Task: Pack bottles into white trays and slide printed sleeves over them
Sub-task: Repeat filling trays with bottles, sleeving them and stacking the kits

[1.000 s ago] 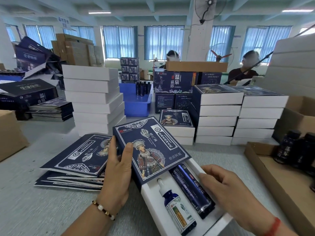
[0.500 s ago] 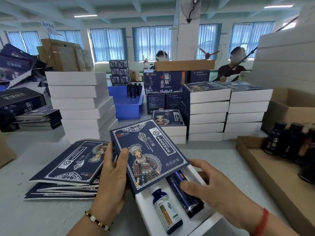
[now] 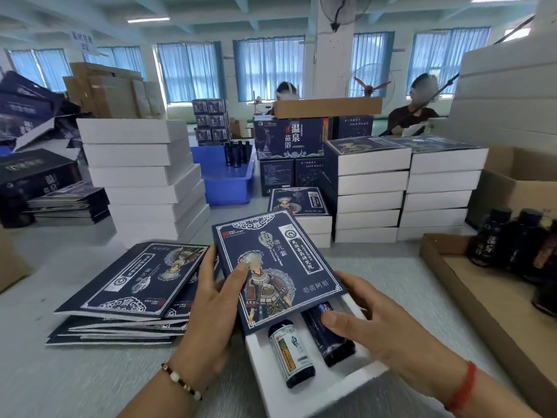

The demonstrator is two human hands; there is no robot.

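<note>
A white tray (image 3: pixel 271 384) lies on the grey table in front of me with two dark bottles in it, a labelled dropper bottle (image 3: pixel 291 354) on the left and a plain dark blue bottle (image 3: pixel 331 342) on the right. A dark blue printed sleeve (image 3: pixel 271 267) covers the tray's far half. My left hand (image 3: pixel 215 306) grips the sleeve's left edge, thumb on top. My right hand (image 3: pixel 373 324) holds the tray's right side, with its thumb on the blue bottle.
A pile of flat sleeves (image 3: pixel 126 294) lies at the left. Stacks of white trays (image 3: pixel 141 176) and sleeved boxes (image 3: pixel 370 191) stand behind. A cardboard tray (image 3: pixel 470 297) with dark bottles (image 3: pixel 512 242) is at the right, a blue bin (image 3: pixel 226 182) further back. Two people sit beyond.
The sleeve has slid further toward me over the tray, hiding more of both bottles. My right hand moved from the tray's near corner onto the tray's side and the blue bottle.
</note>
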